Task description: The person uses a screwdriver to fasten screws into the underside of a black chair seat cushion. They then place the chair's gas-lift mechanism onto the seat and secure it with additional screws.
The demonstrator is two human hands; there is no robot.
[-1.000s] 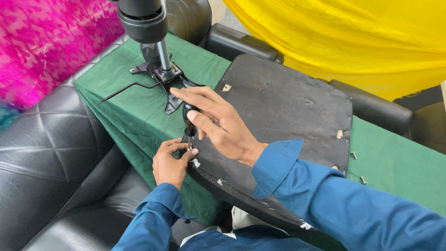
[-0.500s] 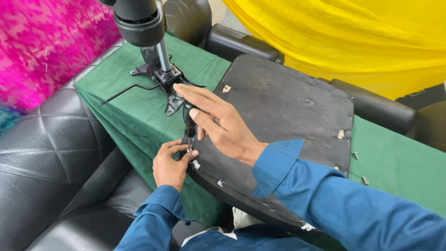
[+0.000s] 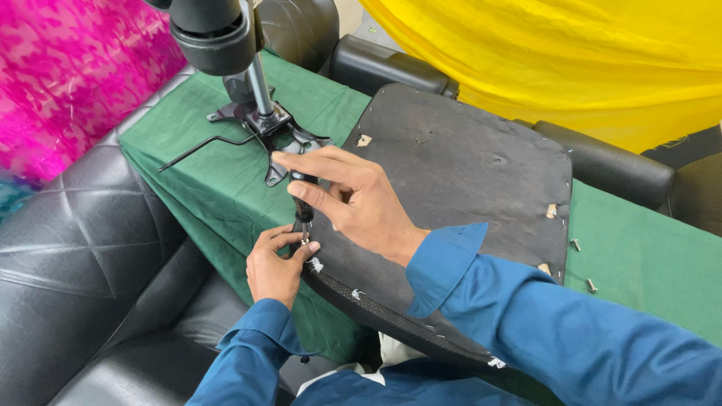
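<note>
Right hand [image 3: 359, 203] closed around the black handle of a slim screwdriver [image 3: 304, 197], held upright, tip pointing down at the near left corner of a flat dark-grey chair seat panel [image 3: 466, 173] lying underside up; left hand [image 3: 275, 263] below it, thumb and forefinger pinched at the screwdriver's tip, where a small bright metal piece shows, too small to identify; both sleeves blue.

Seat panel rests on a desk draped in green cloth [image 3: 195, 180]; its near edge overhangs toward the person, showing a black mesh rim [image 3: 376, 312]; small torn light patches dot its border.

Just left of the panel, on the cloth, stands a black metal chair mechanism plate with a thin bent lever [image 3: 248, 131]; a shiny gas-lift column with a black cylinder [image 3: 226, 41] rises from it toward the camera.

To the right of the panel, a few small silver screws [image 3: 576, 244] lie loose on the cloth, apart from the hands.

Black quilted leather sofa [image 3: 75, 248] at lower left; pink patterned fabric [image 3: 68, 68] upper left; yellow cloth [image 3: 571, 60] upper right, behind black padded armrests [image 3: 391, 68].
</note>
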